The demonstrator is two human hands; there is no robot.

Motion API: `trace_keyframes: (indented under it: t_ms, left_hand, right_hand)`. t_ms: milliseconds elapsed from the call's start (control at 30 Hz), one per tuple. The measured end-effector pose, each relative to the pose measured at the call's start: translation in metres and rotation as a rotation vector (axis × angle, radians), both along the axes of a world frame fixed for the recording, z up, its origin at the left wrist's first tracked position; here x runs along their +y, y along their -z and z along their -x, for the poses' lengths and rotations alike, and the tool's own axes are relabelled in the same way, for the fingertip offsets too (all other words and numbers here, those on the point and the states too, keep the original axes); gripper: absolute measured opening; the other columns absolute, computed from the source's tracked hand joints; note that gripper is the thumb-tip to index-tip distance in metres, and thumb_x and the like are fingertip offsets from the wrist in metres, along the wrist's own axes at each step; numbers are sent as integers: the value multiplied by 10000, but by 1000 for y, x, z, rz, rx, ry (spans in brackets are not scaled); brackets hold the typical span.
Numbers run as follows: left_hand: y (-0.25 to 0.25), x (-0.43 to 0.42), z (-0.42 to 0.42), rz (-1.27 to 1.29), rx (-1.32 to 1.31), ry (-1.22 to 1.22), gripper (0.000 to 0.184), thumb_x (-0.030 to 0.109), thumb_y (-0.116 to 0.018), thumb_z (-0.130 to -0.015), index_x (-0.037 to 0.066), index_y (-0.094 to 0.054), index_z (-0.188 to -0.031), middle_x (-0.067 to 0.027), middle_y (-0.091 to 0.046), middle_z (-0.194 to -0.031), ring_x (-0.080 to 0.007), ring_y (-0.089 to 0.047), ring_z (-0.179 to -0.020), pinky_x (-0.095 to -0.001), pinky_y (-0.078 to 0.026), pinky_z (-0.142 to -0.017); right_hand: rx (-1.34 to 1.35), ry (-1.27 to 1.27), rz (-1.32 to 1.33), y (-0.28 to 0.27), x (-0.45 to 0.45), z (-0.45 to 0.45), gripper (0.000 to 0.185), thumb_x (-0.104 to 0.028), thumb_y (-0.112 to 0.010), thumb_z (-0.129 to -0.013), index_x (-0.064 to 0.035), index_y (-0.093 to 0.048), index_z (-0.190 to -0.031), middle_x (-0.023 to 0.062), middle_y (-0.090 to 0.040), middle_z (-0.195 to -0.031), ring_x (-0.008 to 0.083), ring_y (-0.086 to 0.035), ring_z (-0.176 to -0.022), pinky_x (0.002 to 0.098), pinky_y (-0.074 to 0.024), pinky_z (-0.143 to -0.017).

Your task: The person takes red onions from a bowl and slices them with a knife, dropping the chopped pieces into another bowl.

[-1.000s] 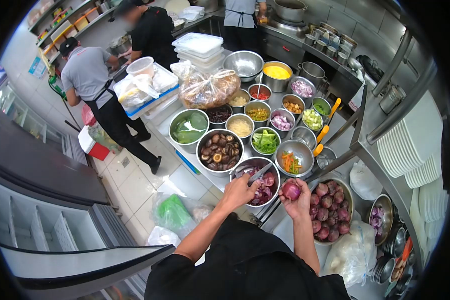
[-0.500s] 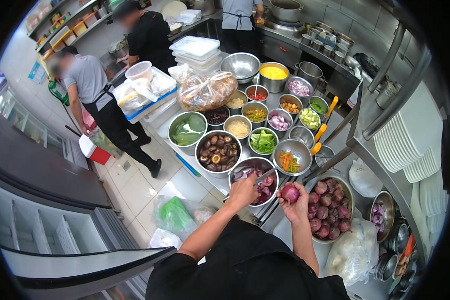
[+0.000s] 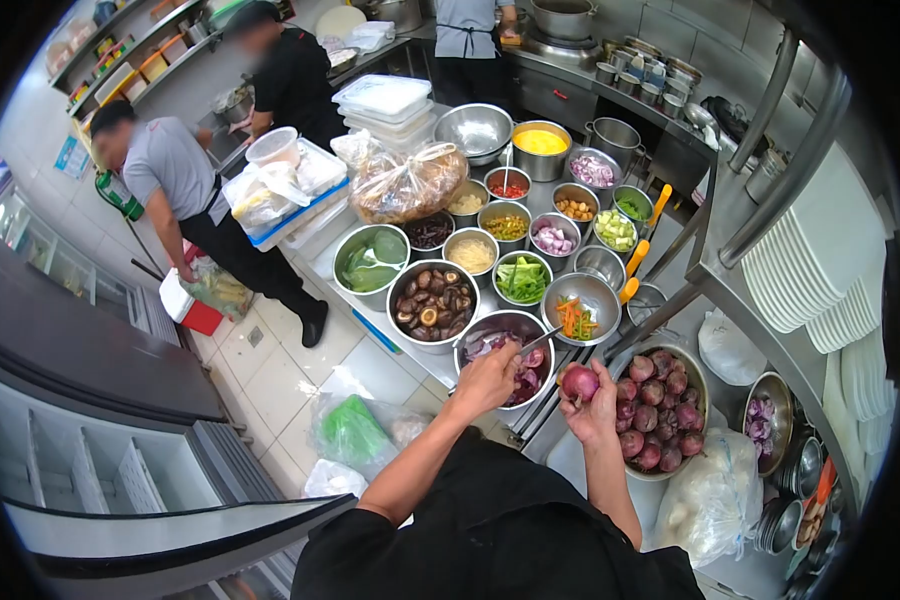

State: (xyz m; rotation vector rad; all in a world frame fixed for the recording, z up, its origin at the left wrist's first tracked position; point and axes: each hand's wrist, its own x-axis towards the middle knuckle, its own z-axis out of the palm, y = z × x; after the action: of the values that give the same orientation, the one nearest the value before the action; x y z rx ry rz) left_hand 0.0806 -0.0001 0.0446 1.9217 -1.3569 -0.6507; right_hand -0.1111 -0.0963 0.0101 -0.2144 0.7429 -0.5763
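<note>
My left hand (image 3: 487, 382) is wrapped round a knife (image 3: 540, 341) whose blade points up and to the right. That hand is over a steel bowl (image 3: 460, 372) with purple onion pieces (image 3: 532, 378) inside. In my right hand (image 3: 598, 410) is a whole red onion (image 3: 579, 381), its purple skin facing up. The blade and the onion are apart. Just right of this hand stands a large steel pot (image 3: 707, 385) filled with several whole red onions (image 3: 660, 425).
Beyond the hands are a pot of mushrooms (image 3: 432, 303), a bowl with carrot strips (image 3: 576, 320) and chopped greens (image 3: 521, 280). A rack with stacked white plates (image 3: 785, 280) stands at right. Co-workers (image 3: 175, 190) are at the left and back. Bagged goods (image 3: 355, 435) lie on the floor.
The view has shifted slightly. The knife blade has tilted a little in my left hand, and the onion has turned slightly in my right. The co-worker at left has leaned a bit.
</note>
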Motion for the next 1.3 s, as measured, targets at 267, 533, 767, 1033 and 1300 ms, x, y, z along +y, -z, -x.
trace_keyframes:
  t_ms: [267,533,767,1033,1300]
  left_hand:
    - [6,0,0,-93,93,-141,232,249,-482,-969,30,-551,-1003,-231,-642,-838,-440,-615,-849,-494,-454,-726]
    - [6,1,2,-62,118,-146,207,206,-546,-931,20,-543,-1023,-259,-628,-815,-461,-605,-840,-504,-452,-732]
    - [14,-1,-2,-78,34,-118,332,194,-707,-812,-52,-620,-1018,-298,-639,-901,-446,-624,-888,-473,-478,-762]
    - [11,-5,0,-90,69,-125,429,295,-731,-802,-81,-642,-988,-292,-649,-846,-422,-645,-835,-458,-490,-736]
    - [-10,-1,5,-85,253,-117,606,462,-748,-782,-69,-657,-1058,-149,-645,-719,-167,-599,-680,-337,-484,-649]
  right_hand:
    - [-38,46,-15,-11,1,-6,409,-407,-507,-899,-26,-607,-1010,112,-633,-837,232,-564,-679,276,-393,-475]
    - [-63,62,-51,-14,2,-10,405,-378,-497,-883,-1,-600,-990,116,-630,-826,235,-554,-635,283,-381,-451]
    - [-45,76,-40,-12,1,-10,406,-374,-486,-885,4,-593,-985,121,-624,-833,237,-557,-630,282,-379,-445]
    - [-105,44,-10,-7,0,-9,405,-374,-488,-887,0,-615,-981,98,-615,-828,231,-556,-699,268,-351,-461]
    - [-111,24,38,-20,1,-14,435,-398,-439,-929,1,-607,-975,115,-625,-814,215,-555,-659,261,-348,-443]
